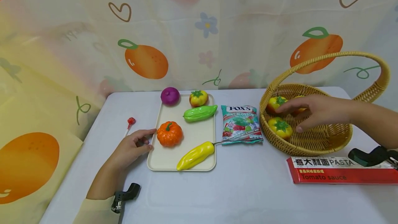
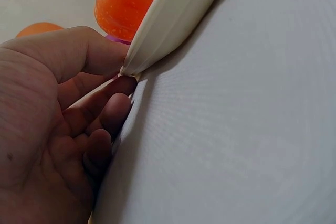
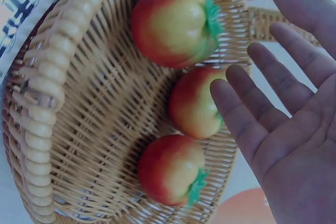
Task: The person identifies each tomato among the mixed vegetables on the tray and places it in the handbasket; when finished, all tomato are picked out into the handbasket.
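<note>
My left hand (image 1: 132, 148) pinches the left rim of a cream tray (image 1: 197, 130) between thumb and fingers; the left wrist view shows the thumb on top of the rim. On the tray sit an orange toy pumpkin (image 1: 169, 134), a yellow pepper (image 1: 195, 155), a green ridged gourd (image 1: 200, 113), a tomato-like red-yellow fruit (image 1: 199, 98) and a round purple vegetable (image 1: 170, 96) at the far corner. Over a wicker basket (image 1: 311, 152), my right hand (image 1: 323, 110) hovers with fingers extended, holding nothing. Inside are three similar fruits (image 3: 170, 24), one partly hidden by the hand in the head view.
A bag of Fox's candy (image 1: 242, 124) lies between tray and basket. In front of the basket is a red pasta box (image 1: 339, 175). A red lollipop (image 1: 131, 121) lies left of the tray, and the basket's tall handle (image 1: 335, 55) arches up at the back.
</note>
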Tool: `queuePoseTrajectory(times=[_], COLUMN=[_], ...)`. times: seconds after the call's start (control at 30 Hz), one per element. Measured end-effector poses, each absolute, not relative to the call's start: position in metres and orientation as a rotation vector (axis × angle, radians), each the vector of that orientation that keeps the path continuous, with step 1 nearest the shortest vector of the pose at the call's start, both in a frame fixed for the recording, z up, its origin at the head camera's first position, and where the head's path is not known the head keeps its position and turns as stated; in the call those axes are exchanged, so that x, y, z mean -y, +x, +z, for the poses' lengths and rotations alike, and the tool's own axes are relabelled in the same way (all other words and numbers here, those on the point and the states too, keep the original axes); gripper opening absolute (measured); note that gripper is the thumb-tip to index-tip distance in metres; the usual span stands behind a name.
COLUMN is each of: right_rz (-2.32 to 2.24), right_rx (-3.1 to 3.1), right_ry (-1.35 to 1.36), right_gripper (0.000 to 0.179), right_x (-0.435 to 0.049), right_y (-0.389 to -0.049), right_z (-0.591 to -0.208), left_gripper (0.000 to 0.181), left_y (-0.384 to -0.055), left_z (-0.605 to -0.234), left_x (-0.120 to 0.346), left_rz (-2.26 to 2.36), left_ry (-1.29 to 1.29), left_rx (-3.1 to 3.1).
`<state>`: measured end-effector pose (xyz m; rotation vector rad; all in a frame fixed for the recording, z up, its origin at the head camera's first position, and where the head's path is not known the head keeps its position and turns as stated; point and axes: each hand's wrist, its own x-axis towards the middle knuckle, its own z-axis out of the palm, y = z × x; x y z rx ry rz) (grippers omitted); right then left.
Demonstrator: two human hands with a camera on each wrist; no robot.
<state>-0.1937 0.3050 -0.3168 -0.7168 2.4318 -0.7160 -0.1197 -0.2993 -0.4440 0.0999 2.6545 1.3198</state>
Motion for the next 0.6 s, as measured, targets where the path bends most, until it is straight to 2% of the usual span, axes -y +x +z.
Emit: queuePoseTrajectory(times=[0.6], right_rz=[-0.929], right_rx=[-2.209], right_ry=[-0.894], right_gripper=[0.061], right_x=[-0.273], right_y=[-0.169], right_z=[-0.301], left_gripper=[0.055], left_y=[-0.119], left_z=[-0.444], left_x=[0.300], left_rz=[1.337], left_ry=[0.094], left_rx=[-2.641])
